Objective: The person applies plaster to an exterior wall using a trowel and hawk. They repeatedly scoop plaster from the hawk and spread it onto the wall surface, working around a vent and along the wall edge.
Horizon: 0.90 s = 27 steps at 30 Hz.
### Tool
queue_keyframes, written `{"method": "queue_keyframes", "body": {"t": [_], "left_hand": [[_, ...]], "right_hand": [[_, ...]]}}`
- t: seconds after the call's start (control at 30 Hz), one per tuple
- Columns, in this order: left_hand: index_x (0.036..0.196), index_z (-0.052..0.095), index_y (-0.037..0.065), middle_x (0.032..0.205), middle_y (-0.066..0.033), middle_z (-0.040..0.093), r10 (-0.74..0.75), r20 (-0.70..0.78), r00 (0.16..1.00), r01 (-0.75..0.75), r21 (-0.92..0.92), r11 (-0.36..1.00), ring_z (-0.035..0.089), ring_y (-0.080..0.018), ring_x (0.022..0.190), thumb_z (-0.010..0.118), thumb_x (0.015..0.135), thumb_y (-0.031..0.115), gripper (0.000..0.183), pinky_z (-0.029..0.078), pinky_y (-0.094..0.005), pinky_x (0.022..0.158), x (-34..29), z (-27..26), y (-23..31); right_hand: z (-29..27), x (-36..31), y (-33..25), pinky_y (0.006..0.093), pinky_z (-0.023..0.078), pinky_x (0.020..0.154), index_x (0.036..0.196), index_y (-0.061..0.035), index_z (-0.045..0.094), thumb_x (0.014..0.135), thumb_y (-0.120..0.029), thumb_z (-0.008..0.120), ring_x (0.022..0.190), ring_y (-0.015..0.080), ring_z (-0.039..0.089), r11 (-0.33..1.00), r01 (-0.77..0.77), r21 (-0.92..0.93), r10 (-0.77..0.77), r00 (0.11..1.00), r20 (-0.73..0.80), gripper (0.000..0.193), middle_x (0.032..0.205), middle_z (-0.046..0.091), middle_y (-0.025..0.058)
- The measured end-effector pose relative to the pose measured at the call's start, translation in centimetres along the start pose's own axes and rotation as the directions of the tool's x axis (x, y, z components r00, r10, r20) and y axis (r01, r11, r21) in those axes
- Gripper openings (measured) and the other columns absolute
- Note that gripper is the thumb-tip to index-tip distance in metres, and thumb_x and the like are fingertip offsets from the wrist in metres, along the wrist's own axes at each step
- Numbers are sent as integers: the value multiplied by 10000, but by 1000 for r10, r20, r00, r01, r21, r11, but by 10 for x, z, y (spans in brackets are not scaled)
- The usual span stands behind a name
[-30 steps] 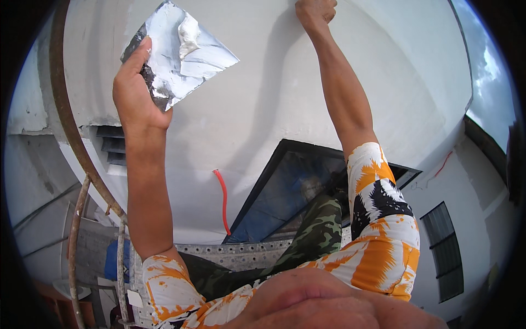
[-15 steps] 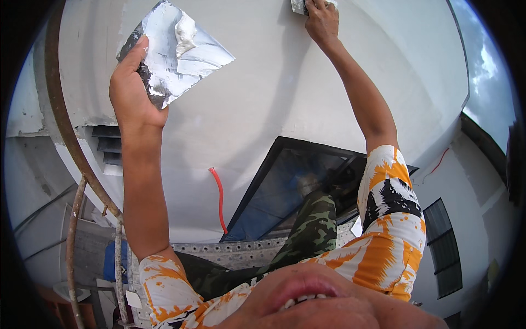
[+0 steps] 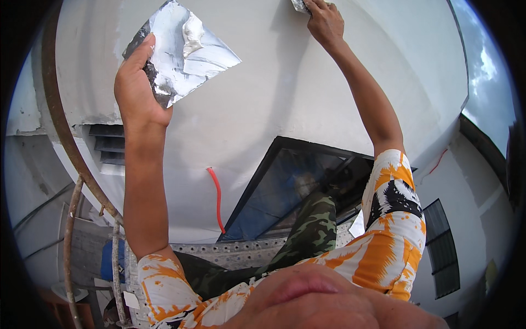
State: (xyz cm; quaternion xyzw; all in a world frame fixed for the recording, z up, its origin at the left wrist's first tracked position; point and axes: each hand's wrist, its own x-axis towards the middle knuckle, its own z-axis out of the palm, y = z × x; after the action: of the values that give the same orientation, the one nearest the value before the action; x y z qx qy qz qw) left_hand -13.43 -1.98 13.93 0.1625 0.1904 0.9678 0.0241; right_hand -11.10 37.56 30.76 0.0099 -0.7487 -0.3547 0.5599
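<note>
My left hand [image 3: 139,90] grips a square metal plate [image 3: 211,64] by its dark edge, thumb on top. White putty is smeared over the plate, with a thick lump of putty [image 3: 192,35] near its upper middle. Higher up and to the right, my right hand [image 3: 326,24] is closed around a putty knife [image 3: 301,6], which lies against the pale wall [image 3: 241,104]. Only part of the knife's blade shows at the top edge, and its handle is hidden in my fingers.
A red flexible conduit [image 3: 217,200] sticks out of the wall beside a dark-framed window [image 3: 268,192]. A perforated metal platform [image 3: 241,253] lies below me. Rusty scaffold tubing [image 3: 66,126] curves up on the left, near a louvred vent [image 3: 109,143]. Another window [image 3: 442,248] is at right.
My right hand has shifted slightly right and down with the putty knife. The left hand and plate have moved a little to the right in the picture.
</note>
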Motion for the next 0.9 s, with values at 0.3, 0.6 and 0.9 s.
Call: {"method": "queue_keyframes", "body": {"t": [0.3, 0.6, 0.9], "left_hand": [[1273, 613, -74, 1265, -142, 649, -23, 52, 998, 24, -13, 1000, 668, -271, 1109, 660, 945, 159, 406, 552, -378, 940, 9, -8, -4], [1253, 644, -53, 1254, -127, 657, 13, -26, 1000, -12, 43, 999, 667, -253, 1108, 635, 960, 156, 359, 554, -356, 929, 7, -8, -2], [1220, 656, -52, 1206, -125, 674, -18, -11, 1000, 17, -7, 1000, 679, -250, 1063, 649, 952, 152, 337, 566, -359, 895, 9, -5, -5]], "right_hand": [[4, 65, 29, 502, 518, 995, 1268, -52, 668, 1002, -78, 485, 1146, 391, 629, 990, -138, 10, 139, 986, -94, 324, 1281, 667, 168], [-22, 5, 54, 516, 505, 1005, 1259, -34, 665, 1006, -40, 431, 1175, 406, 612, 944, -330, 28, 330, 943, -29, 345, 1311, 647, 193], [22, -117, -52, 594, 415, 1022, 1330, -192, 629, 777, -11, 590, 1113, 365, 583, 998, 49, -37, -54, 989, -139, 583, 1254, 630, 71]]}}
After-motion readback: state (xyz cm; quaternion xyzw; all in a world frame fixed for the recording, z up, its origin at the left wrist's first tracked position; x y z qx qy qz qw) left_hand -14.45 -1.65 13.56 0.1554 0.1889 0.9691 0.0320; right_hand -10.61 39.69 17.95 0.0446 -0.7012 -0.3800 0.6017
